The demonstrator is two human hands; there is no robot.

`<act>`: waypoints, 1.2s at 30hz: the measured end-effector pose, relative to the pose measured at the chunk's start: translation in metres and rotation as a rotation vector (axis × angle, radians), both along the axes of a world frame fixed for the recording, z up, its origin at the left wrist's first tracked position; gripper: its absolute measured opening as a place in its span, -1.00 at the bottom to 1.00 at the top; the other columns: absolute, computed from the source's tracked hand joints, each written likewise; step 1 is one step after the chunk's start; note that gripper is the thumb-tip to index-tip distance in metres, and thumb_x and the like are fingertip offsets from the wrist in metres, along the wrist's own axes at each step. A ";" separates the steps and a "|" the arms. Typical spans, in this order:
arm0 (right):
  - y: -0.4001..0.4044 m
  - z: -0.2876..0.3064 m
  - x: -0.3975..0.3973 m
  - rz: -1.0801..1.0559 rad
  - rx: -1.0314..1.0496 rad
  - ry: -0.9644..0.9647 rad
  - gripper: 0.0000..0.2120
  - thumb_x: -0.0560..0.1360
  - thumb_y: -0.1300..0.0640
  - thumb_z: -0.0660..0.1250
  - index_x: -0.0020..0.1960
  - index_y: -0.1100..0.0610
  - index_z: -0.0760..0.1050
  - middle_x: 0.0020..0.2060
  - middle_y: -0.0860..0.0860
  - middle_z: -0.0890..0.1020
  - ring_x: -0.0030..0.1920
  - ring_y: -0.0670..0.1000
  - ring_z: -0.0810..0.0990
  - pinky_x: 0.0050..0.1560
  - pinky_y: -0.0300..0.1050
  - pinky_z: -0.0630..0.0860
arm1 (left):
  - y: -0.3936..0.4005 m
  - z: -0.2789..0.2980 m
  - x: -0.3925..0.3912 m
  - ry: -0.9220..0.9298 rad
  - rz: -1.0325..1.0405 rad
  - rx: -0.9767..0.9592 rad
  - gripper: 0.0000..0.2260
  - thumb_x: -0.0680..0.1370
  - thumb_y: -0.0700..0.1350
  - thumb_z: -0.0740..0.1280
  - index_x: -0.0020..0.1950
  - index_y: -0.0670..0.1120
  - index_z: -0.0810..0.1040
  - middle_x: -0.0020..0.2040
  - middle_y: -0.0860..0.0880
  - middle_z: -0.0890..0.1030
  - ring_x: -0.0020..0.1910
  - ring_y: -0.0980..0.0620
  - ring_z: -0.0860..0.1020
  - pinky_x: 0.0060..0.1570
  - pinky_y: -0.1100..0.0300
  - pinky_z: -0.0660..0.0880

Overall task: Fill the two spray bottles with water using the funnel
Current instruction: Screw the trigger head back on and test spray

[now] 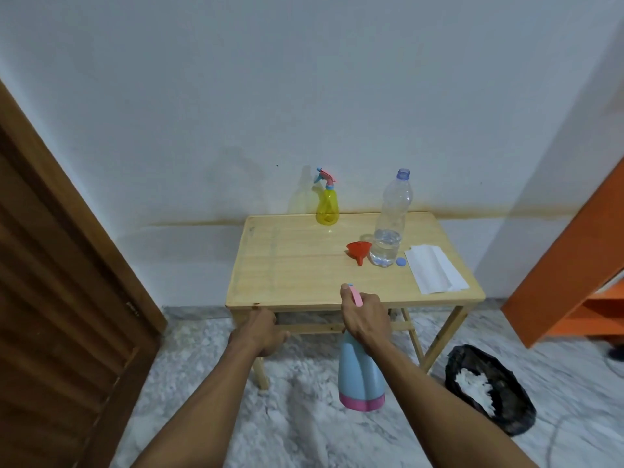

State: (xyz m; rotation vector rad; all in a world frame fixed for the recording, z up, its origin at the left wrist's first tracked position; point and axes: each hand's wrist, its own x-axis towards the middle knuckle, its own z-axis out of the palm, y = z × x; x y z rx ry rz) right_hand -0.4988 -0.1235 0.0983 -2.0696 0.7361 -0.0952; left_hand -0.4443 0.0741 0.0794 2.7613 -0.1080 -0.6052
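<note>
My right hand [363, 315] grips the pink spray head of a light blue spray bottle [360, 376] with a pink base, held in the air in front of the table's near edge. My left hand [261, 329] is curled into a fist below the front left edge of the wooden table [293, 265], holding nothing that I can see. A yellow spray bottle [327, 206] with its pink and blue head on stands at the back of the table. A red funnel [359, 250] lies on its side beside an uncapped clear water bottle [390, 224], partly filled.
A blue cap [400, 262] and folded white paper [434, 272] lie right of the water bottle. A black bin bag [489, 386] with white scraps sits on the marble floor at right. A wooden door [60, 298] stands left, an orange shelf [574, 265] right.
</note>
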 end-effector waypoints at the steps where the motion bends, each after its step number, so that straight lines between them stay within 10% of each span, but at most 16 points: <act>1: -0.001 0.000 0.001 -0.012 -0.006 0.011 -0.38 0.52 -0.37 0.06 -0.28 0.13 0.55 -0.34 0.06 0.67 -0.24 0.10 0.64 -0.03 0.04 0.61 | -0.001 0.000 0.000 0.000 -0.001 -0.008 -0.53 0.55 0.15 0.37 0.30 -0.15 0.51 0.29 -0.16 0.52 0.17 -0.17 0.56 0.12 -0.02 0.55; 11: -0.016 -0.002 0.013 -0.066 -0.092 0.116 -0.55 0.60 -0.25 0.13 0.01 0.17 0.38 -0.04 0.12 0.51 -0.02 0.16 0.49 0.00 0.02 0.42 | -0.005 -0.004 0.005 -0.015 -0.027 -0.031 -0.69 0.53 0.16 0.39 0.00 -0.10 0.57 -0.04 -0.09 0.61 -0.07 -0.12 0.60 -0.18 0.11 0.47; 21: 0.001 -0.008 0.024 0.001 -0.054 0.078 -0.48 0.55 -0.29 0.16 -0.01 0.20 0.47 -0.06 0.13 0.59 -0.07 0.15 0.57 -0.04 0.05 0.53 | 0.012 -0.008 0.006 -0.032 0.035 -0.066 -0.49 0.53 0.17 0.38 0.37 -0.09 0.47 0.35 -0.09 0.50 0.25 -0.12 0.53 0.18 -0.02 0.51; 31: 0.021 -0.003 0.026 0.067 -0.010 0.083 -0.44 0.48 -0.33 0.14 -0.10 0.18 0.52 -0.18 0.11 0.64 -0.20 0.10 0.59 -0.15 -0.03 0.52 | 0.035 -0.010 0.003 -0.023 0.129 -0.110 -0.72 0.50 0.10 0.41 -0.26 0.00 0.40 -0.21 -0.02 0.54 -0.27 -0.06 0.51 -0.22 0.11 0.44; 36: 0.032 -0.007 0.026 0.143 0.012 0.101 -0.30 0.31 -0.44 0.07 -0.05 0.17 0.54 -0.18 0.11 0.68 -0.17 0.13 0.66 -0.02 0.09 0.63 | 0.042 -0.009 0.000 -0.023 0.120 -0.081 -0.60 0.49 0.18 0.40 0.21 -0.02 0.55 0.13 -0.03 0.59 0.06 -0.08 0.59 0.02 0.02 0.56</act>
